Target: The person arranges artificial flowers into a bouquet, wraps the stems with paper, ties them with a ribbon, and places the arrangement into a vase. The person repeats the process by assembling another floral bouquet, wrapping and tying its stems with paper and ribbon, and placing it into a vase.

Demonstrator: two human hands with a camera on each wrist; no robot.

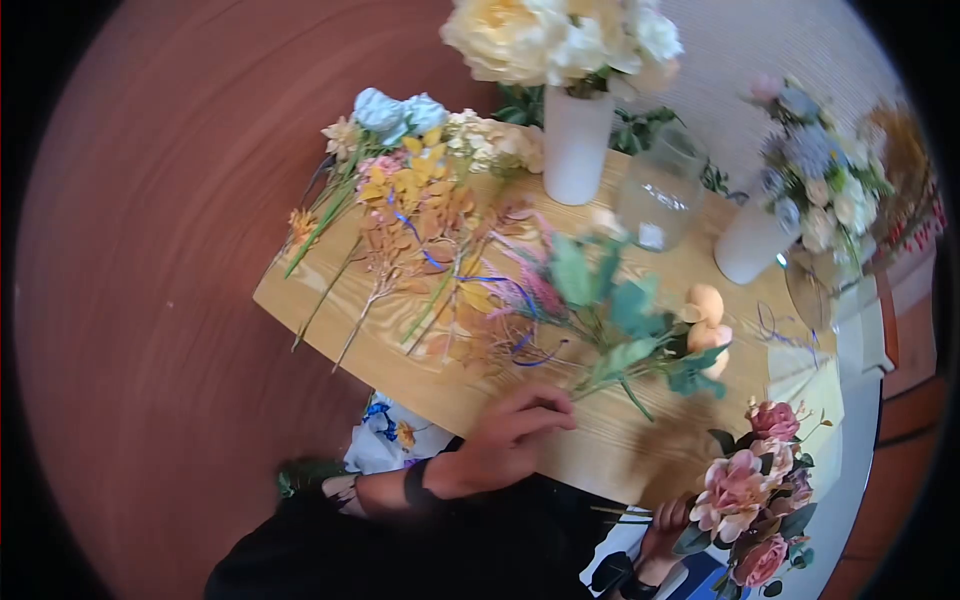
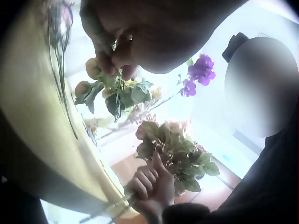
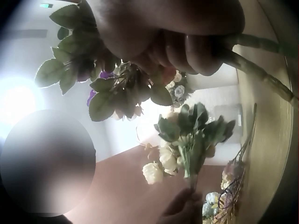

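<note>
My left hand (image 1: 500, 440) pinches the stem end of a green leafy spray (image 1: 630, 320) with round peach blooms (image 1: 706, 305), over the table's near side. In the left wrist view the left hand (image 2: 124, 51) has thumb and fingertips on that stem, leaves (image 2: 121, 98) hanging beyond. The right wrist view shows the left hand (image 3: 184, 207) below the leaves (image 3: 191, 130). My right hand (image 1: 668, 530), at the near right edge, grips the stems of a dusty pink bouquet (image 1: 735, 490). Its curled fingers (image 3: 187, 51) wrap two thick stems (image 3: 261, 74).
Loose yellow, pink and blue artificial stems (image 1: 410, 210) lie across the left of the wooden table (image 1: 450, 385). A white vase (image 1: 577, 150) of cream flowers, a glass vase (image 1: 662, 190) and another white vase (image 1: 750, 243) stand at the back. Pale paper (image 1: 815, 400) lies at the right.
</note>
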